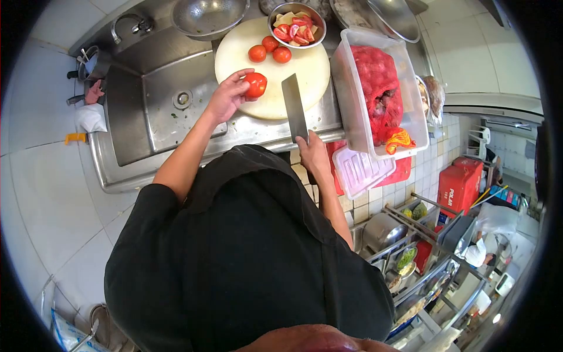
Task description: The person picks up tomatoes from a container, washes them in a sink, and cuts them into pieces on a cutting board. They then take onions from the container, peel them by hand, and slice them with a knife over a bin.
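Observation:
My left hand [227, 97] holds a red tomato [255, 85] in its fingers at the left edge of the round white cutting board [311, 73]. My right hand [315, 154] is closed round the handle of a cleaver [294, 107]; its wide blade points up over the board's lower right part. Three whole tomatoes [257, 53] sit together near the top of the board. A metal bowl [322, 35] of cut tomato wedges [301, 30] and pale pieces stands at the board's upper edge.
A steel sink [126, 111] with a faucet [138, 26] lies left. A metal colander [199, 17] is behind it. Right of the board stands a plastic bin [352, 88] with a red mesh bag [375, 73]. Shelves with pots [384, 232] stand lower right.

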Demonstrator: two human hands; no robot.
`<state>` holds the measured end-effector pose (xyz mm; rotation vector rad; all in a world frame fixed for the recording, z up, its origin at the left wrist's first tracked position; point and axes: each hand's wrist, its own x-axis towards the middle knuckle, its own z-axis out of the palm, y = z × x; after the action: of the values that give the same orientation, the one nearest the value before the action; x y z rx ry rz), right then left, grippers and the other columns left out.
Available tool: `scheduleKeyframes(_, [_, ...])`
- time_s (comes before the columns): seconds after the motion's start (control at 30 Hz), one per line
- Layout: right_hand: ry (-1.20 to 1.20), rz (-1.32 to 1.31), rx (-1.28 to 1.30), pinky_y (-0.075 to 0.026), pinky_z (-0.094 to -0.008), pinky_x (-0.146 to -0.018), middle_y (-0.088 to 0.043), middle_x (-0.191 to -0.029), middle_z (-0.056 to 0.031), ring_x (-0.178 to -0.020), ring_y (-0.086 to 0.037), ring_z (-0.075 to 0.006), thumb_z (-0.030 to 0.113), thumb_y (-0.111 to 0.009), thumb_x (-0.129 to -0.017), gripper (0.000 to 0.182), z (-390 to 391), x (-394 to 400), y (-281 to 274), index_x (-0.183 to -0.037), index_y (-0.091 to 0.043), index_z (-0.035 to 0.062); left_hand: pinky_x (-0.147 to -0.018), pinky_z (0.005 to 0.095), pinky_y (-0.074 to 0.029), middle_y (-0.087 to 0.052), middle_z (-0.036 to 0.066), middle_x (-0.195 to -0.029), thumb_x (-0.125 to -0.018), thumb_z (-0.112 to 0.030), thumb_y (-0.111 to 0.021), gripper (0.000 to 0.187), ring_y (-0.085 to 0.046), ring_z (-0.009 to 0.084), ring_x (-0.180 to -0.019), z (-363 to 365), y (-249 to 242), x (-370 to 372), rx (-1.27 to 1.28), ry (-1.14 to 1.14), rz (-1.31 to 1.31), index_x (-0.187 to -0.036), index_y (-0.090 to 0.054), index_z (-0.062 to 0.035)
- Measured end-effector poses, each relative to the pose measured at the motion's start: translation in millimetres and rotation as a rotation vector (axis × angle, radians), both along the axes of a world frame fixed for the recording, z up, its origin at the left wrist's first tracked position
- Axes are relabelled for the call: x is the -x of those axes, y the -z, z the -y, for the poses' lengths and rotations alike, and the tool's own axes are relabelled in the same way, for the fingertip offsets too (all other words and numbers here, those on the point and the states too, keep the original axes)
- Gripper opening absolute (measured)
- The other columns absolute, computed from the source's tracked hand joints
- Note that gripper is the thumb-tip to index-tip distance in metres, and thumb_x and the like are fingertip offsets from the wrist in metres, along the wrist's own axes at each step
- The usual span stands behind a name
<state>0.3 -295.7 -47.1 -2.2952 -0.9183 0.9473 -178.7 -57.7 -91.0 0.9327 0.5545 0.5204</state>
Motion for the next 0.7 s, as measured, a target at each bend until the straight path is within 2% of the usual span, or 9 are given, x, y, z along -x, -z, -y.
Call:
scheduleKeyframes(0.03, [-0.006, 0.001, -0.001, -0.049, -0.0521, -0.087, -0.067, -0.104, -0.0323, -0.104, -0.062, -0.0504, 0.026, -0.06, -0.097, 0.035, -1.9, 1.4, -6.2, -0.114, -0.062, -0.0046, -0.1, 0.0373, -0.053, -0.056, 0.018, -0.139, -0.094, -0.017, -0.068, 0.054, -0.062, 0.0271, -0.121, 3.7, 3.4, -0.6, -0.174, 0.006, -0.115, -0.144, -0.05, -0.0056])
scheduleKeyframes(0.07, [-0.014, 0.002, 0.0, -0.049, -0.0523, -0.087, -0.067, -0.103, -0.0325, -0.104, -0.062, -0.0505, 0.025, -0.06, -0.097, 0.034, -4.5, 3.0, -12.0, -0.114, -0.062, -0.0045, -0.105, 0.038, -0.05, -0.059, 0.018, -0.137, -0.086, -0.012, -0.076, 0.058, -0.06, 0.0293, -0.124, 4.2, 10.4, -1.4, -0.351, 0.083, -0.264, -0.14, -0.054, -0.0052])
scheduleKeyframes(0.17, [-0.043, 0.058, -0.068, -0.049, -0.0555, -0.082, -0.066, -0.097, -0.0336, -0.099, -0.062, -0.0529, 0.025, -0.06, -0.098, 0.031, -4.0, 13.2, -16.3, -0.109, -0.062, -0.0029, -0.104, 0.0407, -0.05, -0.062, 0.019, -0.131, -0.079, -0.012, -0.08, 0.061, -0.061, 0.0351, -0.12, 17.3, 31.1, -2.0, -1.124, 0.063, -0.389, -0.135, -0.056, -0.0081])
scheduleKeyframes(0.2, [-0.053, 0.082, -0.069, -0.048, -0.0565, -0.081, -0.066, -0.094, -0.0336, -0.097, -0.062, -0.0532, 0.026, -0.06, -0.098, 0.03, -6.7, 18.0, -25.3, -0.108, -0.062, -0.0025, -0.106, 0.0415, -0.048, -0.06, 0.02, -0.133, -0.077, -0.012, -0.081, 0.06, -0.059, 0.0388, -0.121, 23.6, 22.3, -2.3, -0.987, 0.039, -0.472, -0.131, -0.057, -0.0062])
scheduleKeyframes(0.3, [-0.1, 0.108, -0.111, -0.047, -0.0597, -0.075, -0.064, -0.084, -0.0334, -0.087, -0.062, -0.0545, 0.027, -0.059, -0.099, 0.028, -11.2, 23.8, -30.6, -0.102, -0.06, -0.001, -0.11, 0.0398, -0.044, -0.058, 0.017, -0.135, -0.077, -0.013, -0.081, 0.06, -0.054, 0.0338, -0.129, 31.0, 22.1, 0.0, -1.087, -0.13, -0.491, -0.132, -0.058, -0.0051])
scheduleKeyframes(0.5, [-0.223, 0.174, -0.027, -0.049, -0.0601, -0.072, -0.064, -0.077, -0.0316, -0.082, -0.063, -0.0537, 0.027, -0.056, -0.1, 0.028, -34.3, 32.4, -45.5, -0.099, -0.058, -0.0001, -0.101, 0.042, -0.047, -0.06, 0.016, -0.12, -0.08, -0.014, -0.078, 0.044, -0.057, 0.0342, -0.118, 28.1, 9.2, 4.6, -1.187, -0.028, -0.471, -0.12, -0.063, -0.0028])
scheduleKeyframes(0.7, [-0.313, 0.309, -0.017, -0.051, -0.0604, -0.072, -0.066, -0.076, -0.0303, -0.077, -0.066, -0.051, 0.023, -0.054, -0.1, 0.024, -36.9, 41.8, -41.5, -0.1, -0.057, -0.0006, -0.096, 0.0414, -0.049, -0.06, 0.015, -0.116, -0.077, -0.014, -0.077, 0.041, -0.058, 0.0347, -0.112, 26.2, 16.3, 2.9, -1.206, -0.075, -0.422, -0.114, -0.064, -0.0039])
